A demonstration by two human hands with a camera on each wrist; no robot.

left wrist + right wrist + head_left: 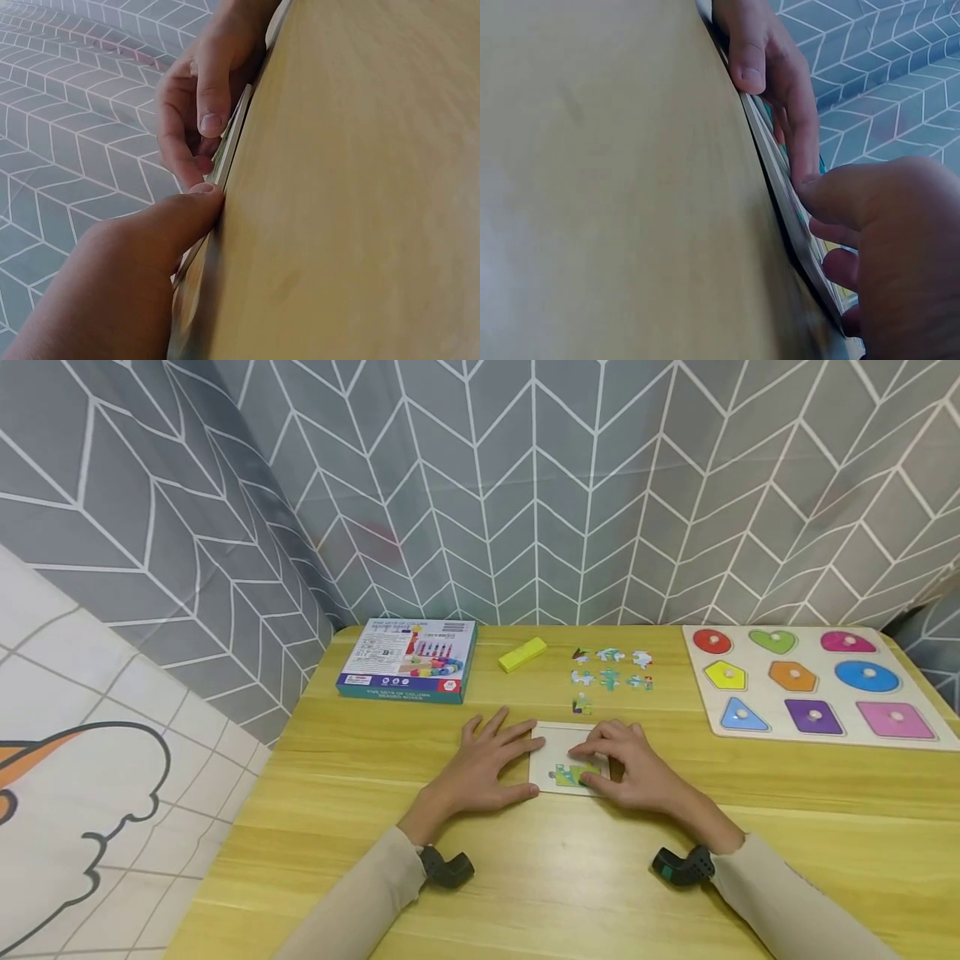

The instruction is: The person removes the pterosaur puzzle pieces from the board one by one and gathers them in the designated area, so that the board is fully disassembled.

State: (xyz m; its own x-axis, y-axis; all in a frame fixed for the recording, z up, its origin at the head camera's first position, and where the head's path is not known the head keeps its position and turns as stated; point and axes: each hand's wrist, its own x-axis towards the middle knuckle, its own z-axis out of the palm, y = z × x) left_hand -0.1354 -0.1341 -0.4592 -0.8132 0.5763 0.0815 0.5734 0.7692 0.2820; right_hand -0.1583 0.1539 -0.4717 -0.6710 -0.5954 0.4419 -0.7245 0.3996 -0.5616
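Note:
A small white puzzle tray [555,737] lies on the table between the two hands. Joined green puzzle pieces [567,775] sit along its lower edge. My left hand [491,764] rests spread at the tray's left side, fingertips and thumb at the rim. My right hand [626,766] bends over the tray's right half; its thumb touches the green pieces at the lower right corner, and the index fingertip stands apart, a little higher up. Part of the pieces is hidden under that thumb. Both wrist views show the thumbs low at the tray's near edge.
Several loose puzzle pieces [609,678] lie in rows beyond the tray. A yellow block [522,654] and a boxed bead set [408,660] are at the back left. To the right lies a shape board [817,685] with knobbed pieces. A patterned curtain [525,493] hangs behind the table.

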